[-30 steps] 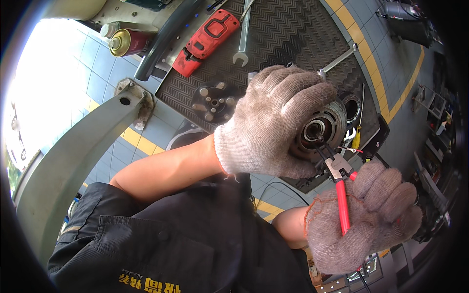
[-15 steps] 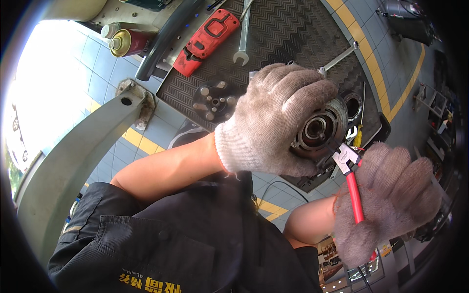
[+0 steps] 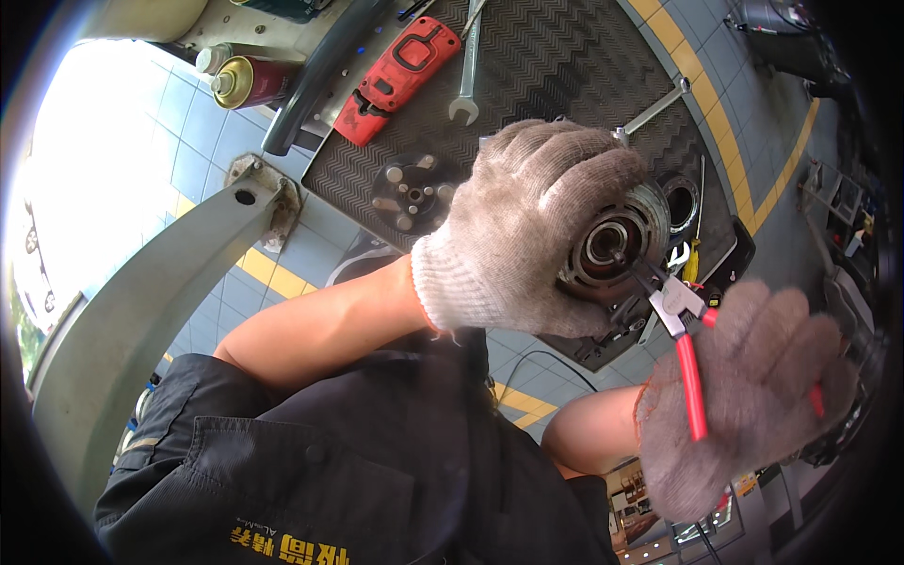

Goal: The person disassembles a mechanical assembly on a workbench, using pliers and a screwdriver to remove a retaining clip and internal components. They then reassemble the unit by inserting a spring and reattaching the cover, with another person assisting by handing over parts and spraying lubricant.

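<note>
Pulley point(image 3: 617, 247) (round, metal) — red-handled pliers point(image 3: 680, 325) touching.

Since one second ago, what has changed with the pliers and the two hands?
The right hand drew the red-handled pliers slightly away from the round metal part, then brought the tips back to its centre hole. The left hand grips that part as before. The red tool, the wrench and the spray can on the mat did not move.

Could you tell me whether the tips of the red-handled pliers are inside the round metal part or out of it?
In: the pliers, in the right hand, reach into the round metal part.
</note>
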Available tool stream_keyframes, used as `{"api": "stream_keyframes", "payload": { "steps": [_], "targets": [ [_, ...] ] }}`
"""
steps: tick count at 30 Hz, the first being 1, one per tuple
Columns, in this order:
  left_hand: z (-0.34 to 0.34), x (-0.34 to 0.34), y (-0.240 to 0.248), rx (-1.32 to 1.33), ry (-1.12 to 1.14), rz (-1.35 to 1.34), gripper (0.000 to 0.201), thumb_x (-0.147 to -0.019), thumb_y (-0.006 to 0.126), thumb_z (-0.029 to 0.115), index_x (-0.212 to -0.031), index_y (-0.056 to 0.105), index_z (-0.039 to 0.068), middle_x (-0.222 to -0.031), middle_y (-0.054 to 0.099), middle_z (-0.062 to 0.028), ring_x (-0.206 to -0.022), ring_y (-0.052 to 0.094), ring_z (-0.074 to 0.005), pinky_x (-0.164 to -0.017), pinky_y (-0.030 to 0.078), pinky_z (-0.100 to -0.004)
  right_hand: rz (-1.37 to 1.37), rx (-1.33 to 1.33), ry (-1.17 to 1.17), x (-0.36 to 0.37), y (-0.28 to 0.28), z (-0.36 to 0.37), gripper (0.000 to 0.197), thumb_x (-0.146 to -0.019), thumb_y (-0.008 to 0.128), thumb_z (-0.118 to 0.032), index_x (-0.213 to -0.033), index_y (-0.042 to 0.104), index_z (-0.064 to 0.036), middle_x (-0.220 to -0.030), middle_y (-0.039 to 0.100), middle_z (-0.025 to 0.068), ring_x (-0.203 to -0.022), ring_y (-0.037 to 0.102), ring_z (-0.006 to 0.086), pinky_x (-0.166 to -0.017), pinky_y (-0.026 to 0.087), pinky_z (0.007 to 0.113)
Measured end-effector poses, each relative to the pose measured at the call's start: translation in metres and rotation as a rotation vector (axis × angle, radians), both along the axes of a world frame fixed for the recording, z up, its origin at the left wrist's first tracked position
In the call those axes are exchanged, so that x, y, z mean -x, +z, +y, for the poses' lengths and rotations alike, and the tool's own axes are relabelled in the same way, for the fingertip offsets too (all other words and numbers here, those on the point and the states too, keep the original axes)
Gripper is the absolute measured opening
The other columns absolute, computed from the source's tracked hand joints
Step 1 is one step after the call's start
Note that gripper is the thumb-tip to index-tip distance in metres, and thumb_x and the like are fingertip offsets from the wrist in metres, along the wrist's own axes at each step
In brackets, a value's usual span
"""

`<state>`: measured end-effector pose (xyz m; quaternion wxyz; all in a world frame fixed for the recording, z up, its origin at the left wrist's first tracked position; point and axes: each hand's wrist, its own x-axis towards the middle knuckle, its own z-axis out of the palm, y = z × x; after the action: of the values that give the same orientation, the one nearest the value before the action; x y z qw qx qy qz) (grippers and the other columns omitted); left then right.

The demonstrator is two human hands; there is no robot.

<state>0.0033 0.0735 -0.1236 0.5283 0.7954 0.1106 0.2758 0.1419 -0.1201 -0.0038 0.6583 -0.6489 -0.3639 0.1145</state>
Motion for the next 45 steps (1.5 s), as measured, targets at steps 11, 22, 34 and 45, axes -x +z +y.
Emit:
{"api": "stream_keyframes", "payload": {
  "steps": [11, 22, 34, 45],
  "targets": [
    [-0.002, 0.001, 0.001, -0.017, 0.018, -0.012, 0.103, -0.054, 0.104, 0.036, -0.146, 0.071, 0.006, -0.141, 0.075, -0.0193, -0.135, 0.071, -0.0432, -0.118, 0.053, -0.0566, 0.059, -0.062, 0.009, 0.006, -0.002, -0.010, 0.014, -0.112, 0.059, -0.014, -0.105, 0.065, -0.0030, -0.105, 0.062, 0.0138, -0.091, 0.064, 0.0317, -0.087, 0.057, 0.046],
    [-0.005, 0.003, 0.002, -0.044, 0.039, 0.019, 0.105, -0.056, 0.106, 0.040, -0.148, 0.071, 0.006, -0.143, 0.074, -0.0195, -0.135, 0.071, -0.0443, -0.119, 0.053, -0.0564, 0.098, -0.078, 0.060, -0.007, -0.005, -0.013, 0.014, -0.112, 0.059, -0.015, -0.104, 0.063, -0.0036, -0.105, 0.061, 0.0136, -0.092, 0.062, 0.0309, -0.086, 0.055, 0.045],
    [-0.003, 0.002, 0.002, -0.046, 0.022, 0.018, 0.103, -0.058, 0.105, 0.040, -0.148, 0.071, 0.005, -0.143, 0.074, -0.0203, -0.135, 0.071, -0.0442, -0.119, 0.053, -0.0565, 0.117, -0.084, 0.068, -0.008, -0.005, -0.013, 0.016, -0.113, 0.060, -0.016, -0.103, 0.062, -0.0042, -0.105, 0.059, 0.0134, -0.093, 0.060, 0.0300, -0.084, 0.052, 0.044],
    [0.000, 0.004, 0.004, -0.094, -0.013, 0.042, 0.125, -0.051, 0.113, 0.048, -0.157, 0.068, 0.002, -0.151, 0.073, -0.0235, -0.138, 0.072, -0.0476, -0.118, 0.056, -0.0588, 0.092, -0.063, 0.050, 0.002, -0.006, -0.011, 0.017, -0.113, 0.060, -0.017, -0.101, 0.060, -0.0047, -0.105, 0.058, 0.0132, -0.093, 0.058, 0.0292, -0.083, 0.051, 0.043]
  ]
}}
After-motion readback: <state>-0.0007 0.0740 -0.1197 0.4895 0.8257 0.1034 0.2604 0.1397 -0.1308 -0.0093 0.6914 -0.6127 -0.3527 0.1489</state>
